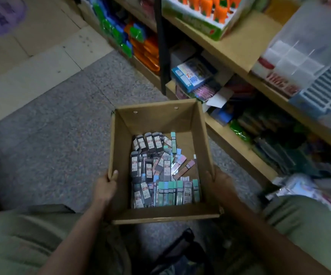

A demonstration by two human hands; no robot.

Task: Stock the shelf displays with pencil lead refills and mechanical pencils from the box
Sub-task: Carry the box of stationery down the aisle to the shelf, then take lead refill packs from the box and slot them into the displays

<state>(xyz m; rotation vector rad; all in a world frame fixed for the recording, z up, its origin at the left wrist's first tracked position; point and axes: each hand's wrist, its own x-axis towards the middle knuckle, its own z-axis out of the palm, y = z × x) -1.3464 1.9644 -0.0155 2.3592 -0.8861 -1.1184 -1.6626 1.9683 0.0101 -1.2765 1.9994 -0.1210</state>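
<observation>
Both hands clamp the box [121, 139] walls on the floor: left hand [106, 187] thumb hooked over the rim, right hand [218, 180] outside. Loose refill packs [160, 175] could slide and spill if I tip it.

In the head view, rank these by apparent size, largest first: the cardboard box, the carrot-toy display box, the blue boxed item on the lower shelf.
1. cardboard box
2. carrot-toy display box, cropped by the frame's top edge
3. blue boxed item

The cardboard box lies nearest the camera, which enlarges it.

Open cardboard box [119, 139] of lead-refill packs [160, 175]
</observation>
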